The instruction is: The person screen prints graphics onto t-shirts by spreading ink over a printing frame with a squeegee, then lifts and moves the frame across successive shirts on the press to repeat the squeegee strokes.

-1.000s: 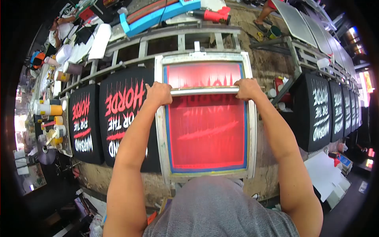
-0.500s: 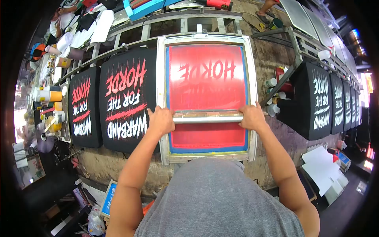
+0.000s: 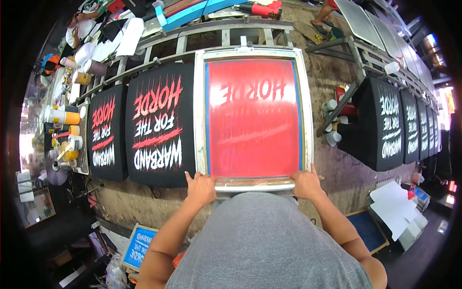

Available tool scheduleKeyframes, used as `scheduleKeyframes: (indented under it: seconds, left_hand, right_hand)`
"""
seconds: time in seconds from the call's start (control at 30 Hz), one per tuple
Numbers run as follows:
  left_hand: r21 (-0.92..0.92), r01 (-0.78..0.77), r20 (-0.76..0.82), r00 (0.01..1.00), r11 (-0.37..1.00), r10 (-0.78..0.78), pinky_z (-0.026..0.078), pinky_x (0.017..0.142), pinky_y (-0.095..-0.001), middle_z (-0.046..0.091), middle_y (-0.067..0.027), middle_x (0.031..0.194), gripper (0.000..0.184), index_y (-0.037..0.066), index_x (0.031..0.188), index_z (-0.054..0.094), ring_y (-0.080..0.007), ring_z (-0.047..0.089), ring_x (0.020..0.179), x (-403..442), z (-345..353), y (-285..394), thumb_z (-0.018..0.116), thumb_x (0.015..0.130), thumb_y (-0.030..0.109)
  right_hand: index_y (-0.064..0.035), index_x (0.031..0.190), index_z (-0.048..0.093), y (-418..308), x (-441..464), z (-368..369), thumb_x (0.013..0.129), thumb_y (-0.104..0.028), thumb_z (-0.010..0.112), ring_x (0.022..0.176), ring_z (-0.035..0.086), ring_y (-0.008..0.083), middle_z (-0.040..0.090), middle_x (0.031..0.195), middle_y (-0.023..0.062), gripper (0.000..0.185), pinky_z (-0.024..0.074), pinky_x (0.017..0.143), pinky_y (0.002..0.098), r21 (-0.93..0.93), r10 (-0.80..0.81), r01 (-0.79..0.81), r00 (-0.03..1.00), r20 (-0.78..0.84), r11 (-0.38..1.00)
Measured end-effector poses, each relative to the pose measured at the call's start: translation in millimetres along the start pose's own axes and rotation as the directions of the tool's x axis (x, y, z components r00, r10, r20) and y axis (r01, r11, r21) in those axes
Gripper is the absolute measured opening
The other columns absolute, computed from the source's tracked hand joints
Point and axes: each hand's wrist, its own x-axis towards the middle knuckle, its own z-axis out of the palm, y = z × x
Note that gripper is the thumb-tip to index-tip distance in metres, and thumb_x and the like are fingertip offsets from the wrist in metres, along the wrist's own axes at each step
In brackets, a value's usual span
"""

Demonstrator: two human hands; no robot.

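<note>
In front of me lies a framed printing screen [image 3: 308, 115], its mesh covered with red ink and edged in blue tape. "HORDE" and a slanted stripe show through the red. A long squeegee [image 3: 255, 183] lies across the near end of the screen, close to my shirt. My left hand [image 3: 201, 188] is closed around its left end, thumb sticking out. The right end is gripped by my right hand [image 3: 308, 184], its thumb pointing up beside the frame. Left of the screen is a black shirt [image 3: 187, 82] printed in red and white; the lettering reads upside down.
Another printed black shirt [image 3: 120, 139] lies further left, near ink tubs [image 3: 62, 115]. More black shirts [image 3: 392, 120] with white print line the right side. A metal rail [image 3: 207, 39] runs behind the screen, with a red heat gun [image 3: 262, 8] beyond. A person [image 3: 81, 26] is at top left.
Both hands have drawn the squeegee toward me, from the screen's lower middle to its near edge. The red area behind it now shows the slanted stripe and fainter lettering.
</note>
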Motion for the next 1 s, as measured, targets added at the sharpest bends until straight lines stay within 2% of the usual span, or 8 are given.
scheduleKeyframes:
  seconds: [0.13,0.2,0.3,0.43,0.63,0.8,0.9,1.0]
  left_hand:
    - [0.043,-0.037,0.065,0.997,0.998,0.034,0.028,0.109,-0.0774,0.073,-0.0136,0.100,0.034,0.013,0.106,0.074,-0.0336,0.066,0.111,34,-32,-12,0.067,0.072,0.013]
    - [0.111,-0.058,-0.125,0.990,0.992,0.072,0.031,0.111,-0.0734,0.074,-0.0147,0.098,0.031,0.013,0.101,0.074,-0.0331,0.068,0.107,79,-66,-24,0.074,0.070,0.015]
    - [0.176,0.000,-0.326,0.944,0.984,0.058,0.033,0.112,-0.0694,0.074,-0.0170,0.097,0.031,0.012,0.102,0.074,-0.0352,0.069,0.105,176,-124,-43,0.074,0.072,0.016]
    - [0.148,0.034,-0.421,0.906,0.988,0.031,0.033,0.112,-0.0692,0.075,-0.0160,0.101,0.032,0.015,0.107,0.074,-0.0350,0.070,0.106,275,-197,-52,0.067,0.076,0.013]
    - [0.088,0.113,-0.361,0.930,0.990,-0.074,0.028,0.114,-0.0706,0.073,-0.0160,0.113,0.041,0.018,0.114,0.074,-0.0343,0.069,0.112,347,-237,-59,0.067,0.075,0.012]
    - [0.042,0.119,-0.366,0.926,0.992,-0.096,0.031,0.113,-0.0681,0.073,-0.0157,0.114,0.036,0.017,0.111,0.075,-0.0341,0.069,0.111,359,-233,-62,0.066,0.076,0.014]
    - [0.158,0.121,-0.401,0.915,0.980,-0.049,0.036,0.112,-0.0642,0.074,-0.0155,0.112,0.041,0.020,0.116,0.074,-0.0342,0.068,0.114,351,-229,-62,0.062,0.077,0.018]
    - [0.141,0.082,-0.343,0.939,0.987,-0.029,0.029,0.116,-0.0652,0.072,-0.0192,0.115,0.039,0.016,0.111,0.076,-0.0369,0.068,0.112,340,-224,-62,0.062,0.075,0.018]
  right_hand:
    - [-0.0127,0.113,0.074,14,33,-33,0.071,-0.024,0.070,0.100,0.071,0.0315,0.075,0.098,0.0119,0.044,0.0263,0.120,0.0593,-0.050,-0.050,0.054,0.995,0.085,0.997]
    - [-0.0115,0.108,0.073,26,75,-69,0.072,-0.019,0.065,0.097,0.073,0.0330,0.075,0.093,0.0188,0.038,0.0281,0.119,0.0565,-0.096,-0.087,0.079,0.993,-0.084,0.992]
    - [-0.0146,0.110,0.073,45,169,-140,0.073,-0.017,0.064,0.100,0.072,0.0329,0.075,0.096,0.0175,0.038,0.0296,0.119,0.0557,-0.149,-0.040,0.000,0.963,-0.267,0.989]
    - [-0.0141,0.111,0.073,60,263,-223,0.074,-0.015,0.061,0.107,0.069,0.0328,0.074,0.102,0.0174,0.039,0.0334,0.115,0.0554,-0.154,-0.040,-0.019,0.927,-0.372,0.988]
    - [-0.0135,0.112,0.074,78,343,-264,0.071,-0.018,0.064,0.108,0.069,0.0330,0.075,0.107,0.0150,0.043,0.0465,0.103,0.0498,-0.255,0.003,-0.080,0.958,-0.287,0.963]
    - [-0.0137,0.112,0.074,76,349,-264,0.071,-0.019,0.064,0.107,0.070,0.0320,0.075,0.108,0.0149,0.042,0.0488,0.098,0.0465,-0.171,0.034,-0.093,0.946,-0.321,0.981]
    - [-0.0151,0.114,0.074,76,343,-257,0.071,-0.021,0.064,0.109,0.069,0.0312,0.074,0.110,0.0152,0.045,0.0484,0.099,0.0465,-0.162,0.049,-0.100,0.955,-0.293,0.982]
    - [-0.0169,0.119,0.073,74,326,-255,0.071,-0.022,0.065,0.111,0.069,0.0310,0.074,0.113,0.0150,0.048,0.0460,0.104,0.0482,-0.172,0.042,-0.086,0.969,-0.243,0.981]
